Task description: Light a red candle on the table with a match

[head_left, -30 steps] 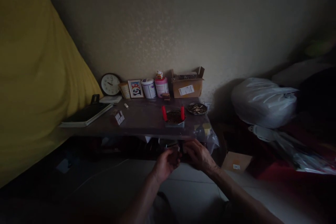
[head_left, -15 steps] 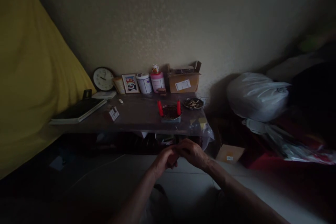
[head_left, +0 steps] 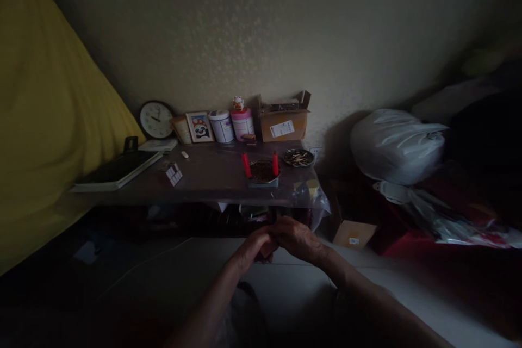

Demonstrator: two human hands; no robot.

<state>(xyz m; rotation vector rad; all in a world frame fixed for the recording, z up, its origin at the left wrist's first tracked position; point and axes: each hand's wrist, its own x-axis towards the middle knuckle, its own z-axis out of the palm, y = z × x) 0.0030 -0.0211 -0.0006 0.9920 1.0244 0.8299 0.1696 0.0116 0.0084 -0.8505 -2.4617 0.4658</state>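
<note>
Here left hand (head_left: 253, 248) touches right hand (head_left: 297, 239) (contents too dark)

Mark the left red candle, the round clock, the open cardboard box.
Left red candle (head_left: 246, 165): head view, mid-shaft.
Round black-rimmed white-faced clock (head_left: 156, 119): head view, dial centre.
Open brown cardboard box (head_left: 281, 129): head view, front wall, on its white label.

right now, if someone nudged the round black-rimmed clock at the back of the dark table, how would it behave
The round black-rimmed clock stands on its edge on the dark tabletop, seemingly propped against the wall, so a sideways push would probably roll it. A nudge at its base might slide it down flat. It looks rigid, with a likely breakable face cover.
</note>
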